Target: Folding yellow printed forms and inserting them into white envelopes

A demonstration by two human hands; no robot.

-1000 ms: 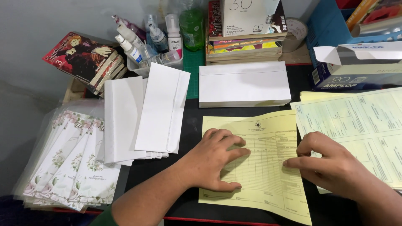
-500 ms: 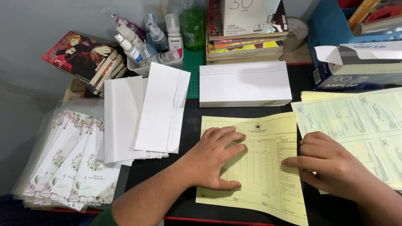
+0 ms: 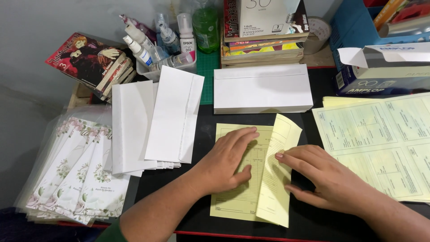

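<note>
While my left hand lies flat, fingers spread, on the pale yellow printed form sheet, it hides much of the printed grid under the palm. My right hand, fingers loosely extended and gripping nothing, pushes the sheet's right part up and over; that flap stands half folded, blank back facing up, covering the form's right side. The sheet lies on the black desk mat, front centre, just below the stack of white long envelopes. My right forearm is cut off by the frame's edge.

A larger sheet of pale yellow forms runs out of frame on the right. The open blue-and-white envelope box is partly cropped. Loose white envelopes fan out at left, overlapping each other. Floral cards in clear plastic sleeves sit at far left, lower edge hard to make out. A pile of comic books, ink bottles in a tray and stacked books line the grey wall; their tops are cut off.
</note>
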